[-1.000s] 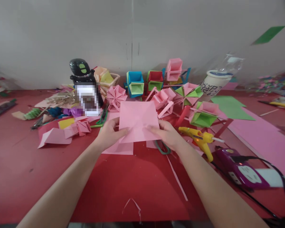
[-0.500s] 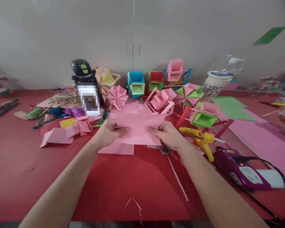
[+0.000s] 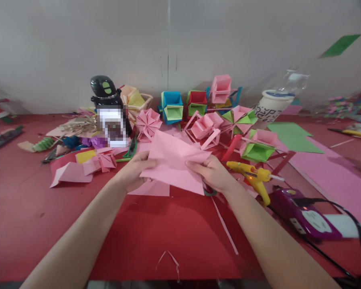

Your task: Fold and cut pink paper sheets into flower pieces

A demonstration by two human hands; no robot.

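Note:
Between my two hands a sheet of pink paper (image 3: 176, 162) is held above the table, turned slightly askew. My left hand (image 3: 138, 170) pinches its left edge, thumb on top and fingers beneath. At the right edge my right hand (image 3: 212, 172) grips it the same way. Under the held sheet another piece of pink paper (image 3: 156, 189) lies on the red table. Green-handled scissors (image 3: 209, 190) are mostly hidden below my right hand. A thin pink paper strip (image 3: 225, 226) trails toward the front edge.
Folded paper models (image 3: 204, 124) crowd the back, beside a black figure (image 3: 104, 90) with a phone-like screen (image 3: 112, 126). At right lie a yellow glue gun (image 3: 252, 174), a purple power strip (image 3: 308, 214) with black cable, and pink sheets (image 3: 327, 176). A white cup (image 3: 273, 106) stands behind.
The pink sheet has rotated in my hands, from nearly square-on to tilted. My left hand has shifted slightly left and down; both hands keep hold of it.

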